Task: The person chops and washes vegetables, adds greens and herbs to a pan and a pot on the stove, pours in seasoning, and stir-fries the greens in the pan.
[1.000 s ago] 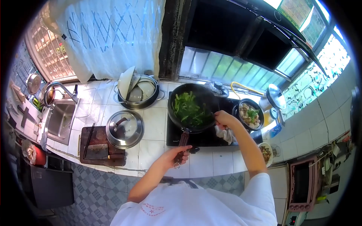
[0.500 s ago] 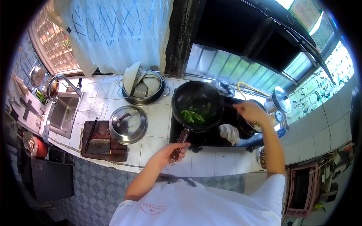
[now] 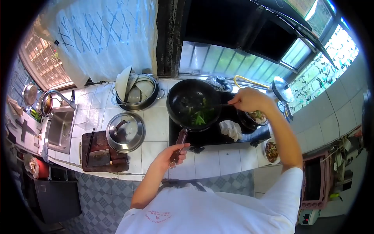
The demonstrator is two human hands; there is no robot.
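My left hand (image 3: 171,154) is closed around the brown handle (image 3: 181,137) of a black wok (image 3: 181,98) on the stove. Chopped green vegetables (image 3: 200,118) lie low in the wok. My right hand (image 3: 251,102) grips a dark-handled cooking utensil (image 3: 224,105) from the right side. The utensil reaches over the rim into the wok; its head cannot be made out among the greens. Below my right forearm, a second pan (image 3: 245,120) holds a bowl of food (image 3: 258,116). A crumpled white cloth (image 3: 230,130) lies on the stove between the pans.
Left of the wok are a lidded pan (image 3: 125,134), a pot (image 3: 136,105) stacked with bowls, and a cutting board (image 3: 117,163) carrying a cleaver (image 3: 98,158) and chopsticks (image 3: 90,146). A sink (image 3: 60,126) is at far left. A food bowl (image 3: 271,151) stands by the right counter edge.
The view has shifted, so the counter appears further left. My right hand has drawn nearer the wok and the utensil's shaft now shows across it. My left hand keeps its hold on the wok handle.
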